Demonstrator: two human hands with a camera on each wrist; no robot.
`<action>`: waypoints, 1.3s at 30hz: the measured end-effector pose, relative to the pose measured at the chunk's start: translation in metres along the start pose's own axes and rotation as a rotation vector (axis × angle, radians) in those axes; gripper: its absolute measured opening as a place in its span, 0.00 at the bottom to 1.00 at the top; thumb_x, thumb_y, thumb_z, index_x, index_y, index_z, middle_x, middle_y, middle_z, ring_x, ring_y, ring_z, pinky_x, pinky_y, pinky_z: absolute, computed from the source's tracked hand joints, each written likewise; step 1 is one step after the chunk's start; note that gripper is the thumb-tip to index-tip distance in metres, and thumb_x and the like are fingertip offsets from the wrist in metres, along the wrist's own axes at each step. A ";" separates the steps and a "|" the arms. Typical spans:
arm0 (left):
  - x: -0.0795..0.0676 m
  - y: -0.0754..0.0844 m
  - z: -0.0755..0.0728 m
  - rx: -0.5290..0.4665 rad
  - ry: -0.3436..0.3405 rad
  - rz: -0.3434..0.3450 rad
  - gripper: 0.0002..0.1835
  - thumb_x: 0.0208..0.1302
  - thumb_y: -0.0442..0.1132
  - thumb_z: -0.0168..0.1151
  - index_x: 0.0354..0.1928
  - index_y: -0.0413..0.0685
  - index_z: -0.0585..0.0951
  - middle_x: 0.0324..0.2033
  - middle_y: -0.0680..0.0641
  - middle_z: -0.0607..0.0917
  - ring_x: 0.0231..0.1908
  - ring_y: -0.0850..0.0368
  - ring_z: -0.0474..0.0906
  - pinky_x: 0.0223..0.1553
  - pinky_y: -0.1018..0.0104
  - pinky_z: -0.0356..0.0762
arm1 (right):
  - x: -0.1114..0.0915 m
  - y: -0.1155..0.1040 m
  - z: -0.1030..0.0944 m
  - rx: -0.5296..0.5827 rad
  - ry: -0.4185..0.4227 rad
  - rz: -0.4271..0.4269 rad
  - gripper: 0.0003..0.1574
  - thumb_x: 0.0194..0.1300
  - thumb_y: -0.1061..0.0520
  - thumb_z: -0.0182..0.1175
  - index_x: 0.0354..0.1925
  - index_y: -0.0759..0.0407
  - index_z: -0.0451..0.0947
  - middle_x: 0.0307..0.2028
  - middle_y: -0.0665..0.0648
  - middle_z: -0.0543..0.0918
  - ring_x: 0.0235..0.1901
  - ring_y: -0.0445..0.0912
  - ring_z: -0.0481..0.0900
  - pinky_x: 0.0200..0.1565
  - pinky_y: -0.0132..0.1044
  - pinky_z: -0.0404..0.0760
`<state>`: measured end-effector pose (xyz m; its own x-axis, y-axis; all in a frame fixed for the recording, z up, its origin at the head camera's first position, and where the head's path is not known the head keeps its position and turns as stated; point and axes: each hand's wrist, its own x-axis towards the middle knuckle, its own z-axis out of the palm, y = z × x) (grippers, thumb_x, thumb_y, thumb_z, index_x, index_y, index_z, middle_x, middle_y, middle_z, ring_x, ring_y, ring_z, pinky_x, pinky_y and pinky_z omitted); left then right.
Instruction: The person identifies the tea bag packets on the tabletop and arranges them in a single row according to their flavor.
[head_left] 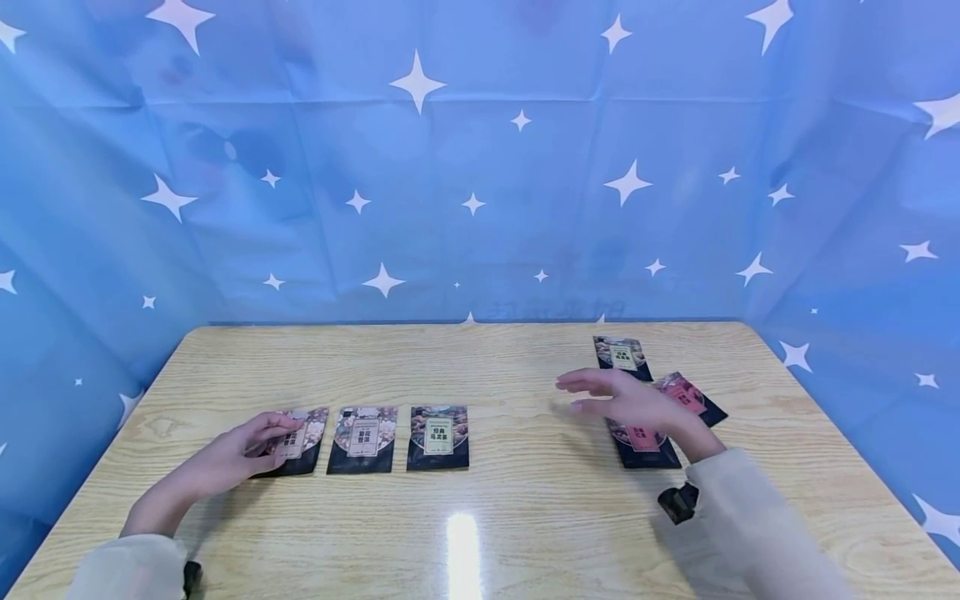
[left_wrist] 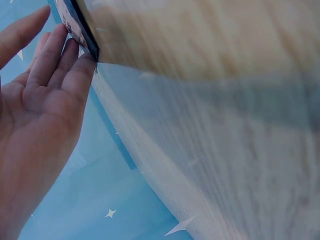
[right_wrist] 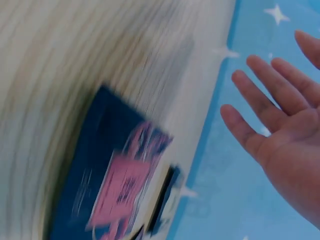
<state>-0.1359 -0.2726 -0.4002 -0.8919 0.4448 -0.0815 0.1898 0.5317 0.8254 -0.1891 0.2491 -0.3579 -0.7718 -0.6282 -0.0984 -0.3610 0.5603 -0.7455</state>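
Three dark tea packets lie in a row on the left of the table. The leftmost packet (head_left: 311, 435) has a pale pink floral print, and the fingers of my left hand (head_left: 232, 460) rest on it. In the left wrist view, these fingers (left_wrist: 47, 62) look nearly straight against the packet's edge (left_wrist: 82, 30). Beside it are another pink floral packet (head_left: 363, 442) and a green-labelled one (head_left: 438, 440). My right hand (head_left: 633, 402), its fingers extended and holding nothing, hovers above a red-labelled packet (head_left: 647, 450) that it partly covers.
Around the right hand lie a green-labelled packet (head_left: 622, 356) at the back and a tilted red-labelled packet (head_left: 697, 398). The wooden table (head_left: 517, 500) meets a blue star-patterned cloth (head_left: 480, 233) behind. Both wrists carry black devices (head_left: 678, 502).
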 end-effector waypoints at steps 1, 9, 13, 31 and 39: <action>0.000 0.000 0.000 -0.002 0.002 -0.003 0.21 0.63 0.32 0.55 0.57 0.34 0.66 0.59 0.27 0.63 0.58 0.31 0.60 0.50 0.43 0.66 | -0.001 0.003 -0.003 -0.009 0.010 0.009 0.27 0.68 0.56 0.51 0.62 0.65 0.63 0.59 0.64 0.68 0.58 0.60 0.65 0.55 0.59 0.62; 0.000 -0.001 0.000 0.002 0.000 -0.005 0.22 0.63 0.32 0.55 0.58 0.34 0.65 0.59 0.28 0.65 0.58 0.31 0.60 0.50 0.42 0.66 | -0.011 0.027 -0.027 0.006 0.061 0.108 0.31 0.68 0.57 0.51 0.64 0.70 0.58 0.61 0.71 0.63 0.61 0.65 0.58 0.54 0.57 0.65; -0.001 -0.001 0.000 -0.003 0.001 -0.007 0.21 0.63 0.32 0.55 0.57 0.34 0.65 0.59 0.28 0.65 0.58 0.31 0.60 0.50 0.41 0.66 | -0.016 0.040 -0.035 0.064 0.099 0.156 0.32 0.68 0.57 0.51 0.65 0.70 0.56 0.62 0.72 0.60 0.62 0.65 0.56 0.54 0.57 0.65; 0.000 -0.001 0.000 -0.010 -0.003 -0.023 0.21 0.64 0.33 0.55 0.57 0.35 0.66 0.60 0.28 0.63 0.59 0.31 0.60 0.49 0.45 0.68 | -0.013 0.068 -0.054 0.070 0.139 0.300 0.34 0.68 0.62 0.49 0.67 0.71 0.50 0.65 0.74 0.51 0.63 0.68 0.50 0.53 0.58 0.66; 0.001 -0.002 0.000 -0.002 -0.003 -0.023 0.21 0.63 0.32 0.55 0.57 0.35 0.66 0.59 0.28 0.64 0.59 0.31 0.59 0.51 0.41 0.64 | -0.011 0.074 -0.051 0.088 0.147 0.321 0.35 0.67 0.65 0.48 0.67 0.72 0.47 0.65 0.74 0.49 0.64 0.69 0.44 0.54 0.60 0.62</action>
<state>-0.1375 -0.2730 -0.4017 -0.8947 0.4348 -0.1021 0.1685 0.5403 0.8244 -0.2340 0.3245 -0.3781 -0.9080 -0.3399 -0.2450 -0.0469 0.6636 -0.7466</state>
